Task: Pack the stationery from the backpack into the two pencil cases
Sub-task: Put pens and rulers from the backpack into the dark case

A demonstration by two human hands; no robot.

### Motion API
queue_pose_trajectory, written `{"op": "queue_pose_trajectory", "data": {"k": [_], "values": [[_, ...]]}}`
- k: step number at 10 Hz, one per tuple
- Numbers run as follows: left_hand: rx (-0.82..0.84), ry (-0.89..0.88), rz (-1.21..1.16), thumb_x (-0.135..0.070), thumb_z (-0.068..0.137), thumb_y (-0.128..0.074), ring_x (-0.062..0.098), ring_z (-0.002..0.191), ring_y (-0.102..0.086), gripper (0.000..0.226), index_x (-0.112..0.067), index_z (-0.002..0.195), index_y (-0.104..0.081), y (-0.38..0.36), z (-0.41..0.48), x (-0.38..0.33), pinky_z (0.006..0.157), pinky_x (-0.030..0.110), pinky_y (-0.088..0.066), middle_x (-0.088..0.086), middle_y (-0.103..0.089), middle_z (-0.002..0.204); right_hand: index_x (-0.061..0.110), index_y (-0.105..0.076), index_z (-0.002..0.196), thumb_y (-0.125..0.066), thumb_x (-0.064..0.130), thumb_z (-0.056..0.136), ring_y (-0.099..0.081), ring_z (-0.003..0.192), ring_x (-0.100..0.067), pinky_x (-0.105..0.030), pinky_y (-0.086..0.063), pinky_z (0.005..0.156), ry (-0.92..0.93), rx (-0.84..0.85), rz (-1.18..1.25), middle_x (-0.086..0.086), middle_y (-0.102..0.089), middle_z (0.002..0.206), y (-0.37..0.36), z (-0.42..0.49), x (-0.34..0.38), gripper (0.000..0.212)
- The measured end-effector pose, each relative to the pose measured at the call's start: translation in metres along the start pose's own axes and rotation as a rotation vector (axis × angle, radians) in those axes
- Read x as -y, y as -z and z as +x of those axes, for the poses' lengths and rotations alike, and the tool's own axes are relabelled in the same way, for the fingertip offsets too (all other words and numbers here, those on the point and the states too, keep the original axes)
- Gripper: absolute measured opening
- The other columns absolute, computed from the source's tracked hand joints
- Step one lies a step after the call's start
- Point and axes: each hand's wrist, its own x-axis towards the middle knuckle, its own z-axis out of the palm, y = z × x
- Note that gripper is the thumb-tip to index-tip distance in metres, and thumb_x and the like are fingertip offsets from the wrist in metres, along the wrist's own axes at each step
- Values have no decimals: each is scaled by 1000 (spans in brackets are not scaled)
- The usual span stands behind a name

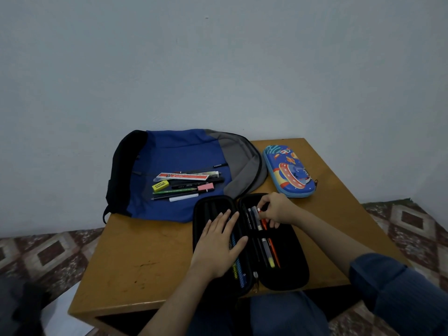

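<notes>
Head view: roughly half done, I judge. The black pencil case (288, 267) lies open at the bench's (135, 251) near edge and holds several pens, with the left hand (218, 243) pressing flat on its left half and the right hand (274, 210) pinching a pen (259, 224) in its right half. A stationery pile (186, 186) lies on the backpack (184, 154) at the far left corner — and the blue pencil case (288, 170) by the right edge is closed.

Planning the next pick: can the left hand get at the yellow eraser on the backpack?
Probably yes: the left hand lies flat on the black case, holding nothing, and the eraser sits uncovered on the backpack.
</notes>
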Motion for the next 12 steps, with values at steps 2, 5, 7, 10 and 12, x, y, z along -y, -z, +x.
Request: {"op": "queue_pose_trajectory", "data": {"k": [2,5,7,10,12], "values": [[-2,-1,-12,-56,96,-22,5,144,7,62,-33,148,2,0,0,0,117,27,7,-9,2,158,15,-55,91,-63,14,88,-57,51,-10,-15,-45,42,16,-25,-5,-4,-59,66,-3,1,-1,9],[5,-1,-11,-55,96,-22,5,144,7,63,-32,149,2,1,-1,-1,118,27,7,-9,3,158,5,-59,106,-58,8,90,-55,34,-1,-13,-46,41,6,-68,32,-7,-61,63,-1,5,-3,16],[10,-6,-25,-56,95,-24,5,144,5,63,-32,149,0,0,-1,0,118,27,6,-10,1,157,6,-61,105,-59,11,90,-54,36,-1,-12,-42,41,5,-120,-5,-1,-57,63,-4,8,-3,17],[-237,249,-176,-39,96,-42,19,140,-23,53,-17,143,-35,56,28,74,113,36,-23,1,-25,153,4,-68,102,-63,20,87,-62,88,-17,-22,-45,73,148,-296,-104,-5,-68,88,8,14,17,23],[-231,411,-34,-37,97,-41,23,142,-20,61,-8,147,-21,33,9,128,117,33,-15,9,-23,154,10,-69,101,-61,22,87,-60,83,-17,-24,-44,74,299,-355,-124,-2,-69,88,-2,30,65,20]]}}
